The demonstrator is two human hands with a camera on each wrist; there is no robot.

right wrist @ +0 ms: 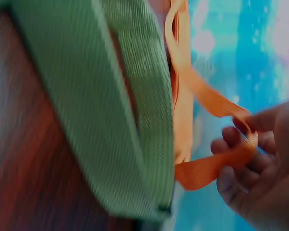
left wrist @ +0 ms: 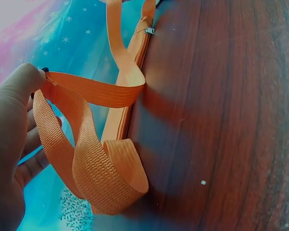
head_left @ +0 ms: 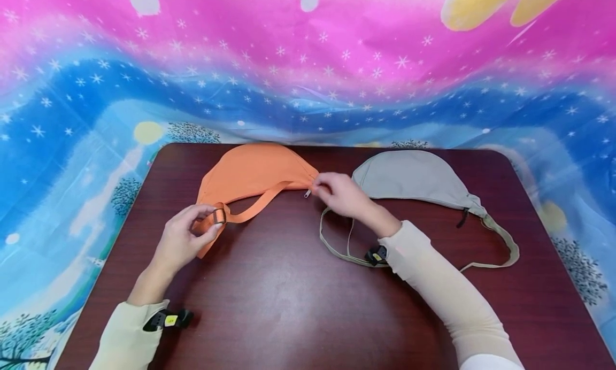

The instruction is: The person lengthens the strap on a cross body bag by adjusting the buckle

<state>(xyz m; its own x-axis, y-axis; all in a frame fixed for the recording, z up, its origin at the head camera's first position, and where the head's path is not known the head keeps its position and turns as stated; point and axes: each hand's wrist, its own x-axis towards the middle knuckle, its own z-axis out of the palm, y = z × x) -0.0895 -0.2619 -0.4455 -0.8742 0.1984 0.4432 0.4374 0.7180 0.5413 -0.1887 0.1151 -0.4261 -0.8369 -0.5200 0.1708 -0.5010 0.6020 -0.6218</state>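
Observation:
An orange waist bag (head_left: 260,169) lies at the back left of the table, its zipper pull (head_left: 307,194) at the right end. My left hand (head_left: 185,233) pinches the dark strap buckle (head_left: 220,216) between thumb and fingers at the bag's left end. In the left wrist view the orange strap (left wrist: 106,178) hangs in loops below that hand. My right hand (head_left: 344,196) holds the strap near the bag's right corner. The right wrist view shows this orange strap (right wrist: 214,168) bent through the fingers.
A grey-green waist bag (head_left: 409,175) lies at the back right, its strap (head_left: 505,247) curving across the table (head_left: 289,306). Part of that strap loops under my right wrist, close to the right wrist camera. A patterned cloth (head_left: 308,81) hangs behind the table.

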